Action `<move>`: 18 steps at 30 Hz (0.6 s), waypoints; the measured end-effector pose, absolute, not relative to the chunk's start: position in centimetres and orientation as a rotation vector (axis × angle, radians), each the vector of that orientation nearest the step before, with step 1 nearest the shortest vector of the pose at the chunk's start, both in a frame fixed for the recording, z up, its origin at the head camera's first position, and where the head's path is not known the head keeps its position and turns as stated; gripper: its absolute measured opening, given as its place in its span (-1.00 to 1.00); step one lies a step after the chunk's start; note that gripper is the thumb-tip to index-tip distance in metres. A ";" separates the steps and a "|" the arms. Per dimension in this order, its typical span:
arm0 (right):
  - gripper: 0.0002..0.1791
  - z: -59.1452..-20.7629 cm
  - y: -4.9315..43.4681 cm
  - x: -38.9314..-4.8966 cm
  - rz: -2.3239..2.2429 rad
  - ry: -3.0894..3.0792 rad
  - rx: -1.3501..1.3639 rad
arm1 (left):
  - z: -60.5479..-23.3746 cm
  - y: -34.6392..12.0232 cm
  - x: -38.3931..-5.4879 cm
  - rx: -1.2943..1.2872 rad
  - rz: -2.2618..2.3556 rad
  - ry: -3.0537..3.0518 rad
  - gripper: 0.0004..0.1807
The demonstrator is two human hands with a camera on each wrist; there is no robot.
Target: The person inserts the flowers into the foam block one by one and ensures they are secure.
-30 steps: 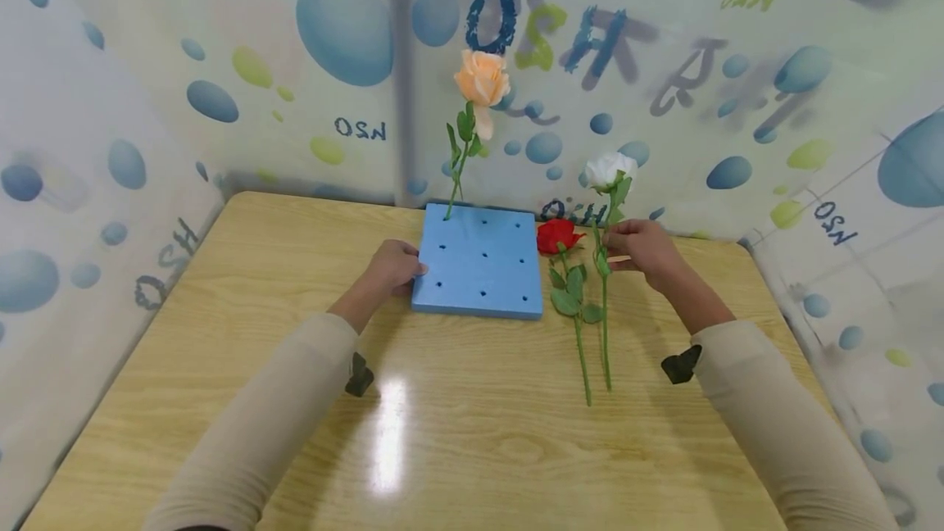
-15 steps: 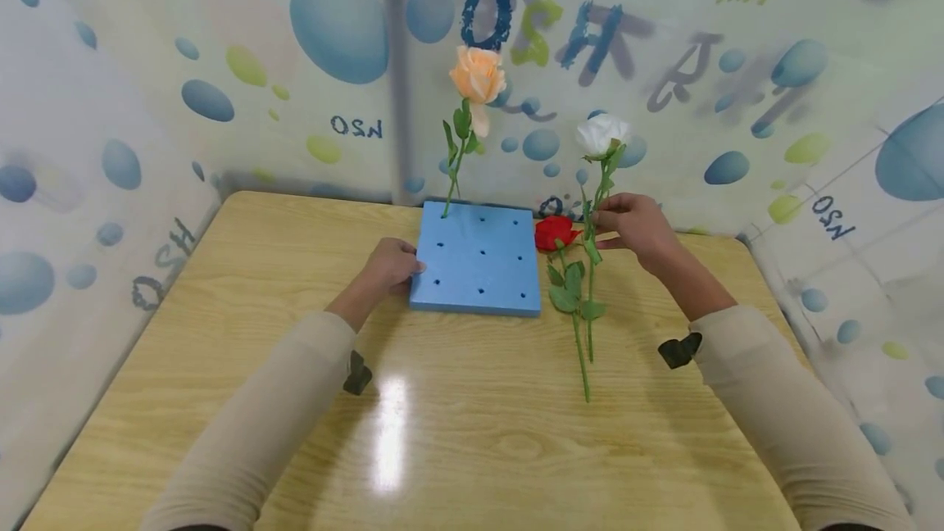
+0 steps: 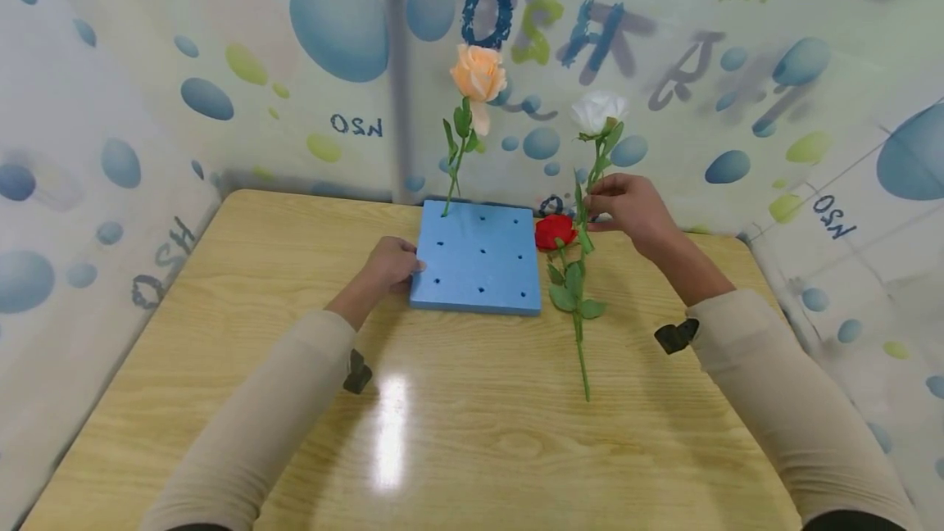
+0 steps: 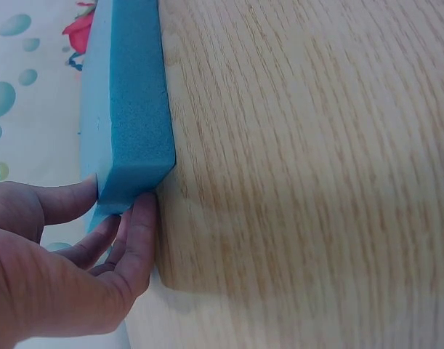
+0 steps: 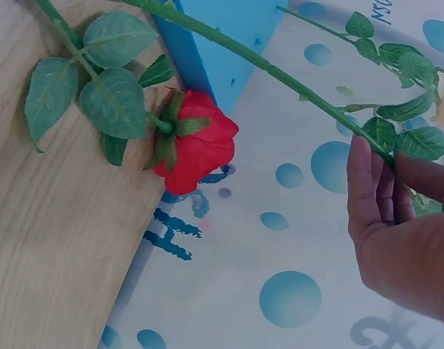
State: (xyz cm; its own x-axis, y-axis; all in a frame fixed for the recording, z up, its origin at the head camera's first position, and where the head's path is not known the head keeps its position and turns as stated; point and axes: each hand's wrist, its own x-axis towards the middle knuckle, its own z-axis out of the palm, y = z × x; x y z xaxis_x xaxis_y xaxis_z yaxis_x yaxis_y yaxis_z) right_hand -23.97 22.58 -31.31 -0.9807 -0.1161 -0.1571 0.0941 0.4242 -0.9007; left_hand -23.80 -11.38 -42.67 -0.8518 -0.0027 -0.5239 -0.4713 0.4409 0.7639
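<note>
Green stem (image 5: 301, 93) pinched in the half-curled right hand (image 3: 630, 207), the white rose (image 3: 600, 115) is held bloom-up, while the left hand (image 3: 394, 263) grips the left edge of the blue foam board (image 3: 460, 269), where the peach rose (image 3: 479, 76) stands in the back-left hole, the red rose (image 3: 556, 233) lying just beside its right edge.
</note>
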 end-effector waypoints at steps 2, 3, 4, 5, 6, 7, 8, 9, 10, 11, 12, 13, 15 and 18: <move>-0.62 -31.2 22.5 -24.1 -1.597 2.487 -0.041 | -42.6 -11.3 -23.8 -0.402 1.398 2.247 -0.51; -0.62 -31.1 22.4 -24.1 -1.601 2.490 -0.047 | -42.6 -11.3 -23.8 -0.403 1.397 2.246 -0.51; -0.63 -31.0 22.3 -24.2 -1.606 2.490 -0.051 | -42.6 -11.4 -23.8 -0.404 1.398 2.244 -0.51; -0.63 -30.9 22.2 -24.2 -1.610 2.489 -0.054 | -42.6 -11.4 -23.8 -0.403 1.398 2.244 -0.50; -0.63 -30.7 22.1 -24.2 -1.612 2.489 -0.053 | -42.6 -11.4 -23.8 -0.402 1.397 2.245 -0.50; -0.64 -30.6 22.1 -24.3 -1.619 2.485 -0.050 | -42.6 -11.4 -23.7 -0.397 1.394 2.246 -0.50; -0.64 -30.5 22.0 -24.3 -1.627 2.484 -0.048 | -42.5 -11.4 -23.7 -0.391 1.390 2.250 -0.50; -0.65 -30.3 21.9 -24.4 -1.638 2.482 -0.050 | -42.5 -11.4 -23.7 -0.388 1.387 2.254 -0.50; -0.66 -30.2 21.8 -24.4 -1.649 2.484 -0.056 | -42.5 -11.4 -23.7 -0.388 1.384 2.257 -0.50; -0.66 -30.1 21.7 -24.5 -1.660 2.487 -0.063 | -42.5 -11.4 -23.7 -0.388 1.382 2.261 -0.50; -0.66 -30.0 21.7 -24.5 -1.671 2.495 -0.071 | -42.5 -11.4 -23.7 -0.388 1.381 2.264 -0.50; -0.68 -29.9 21.6 -24.6 -1.682 2.503 -0.078 | -42.6 -11.4 -23.8 -0.390 1.382 2.263 -0.50; -0.71 -29.7 21.4 -24.8 -1.704 2.514 -0.104 | -42.6 -11.5 -23.8 -0.396 1.385 2.260 -0.50; -0.76 -29.5 21.0 -25.1 -1.714 2.534 -0.131 | -42.7 -11.6 -23.9 -0.392 1.388 2.248 -0.50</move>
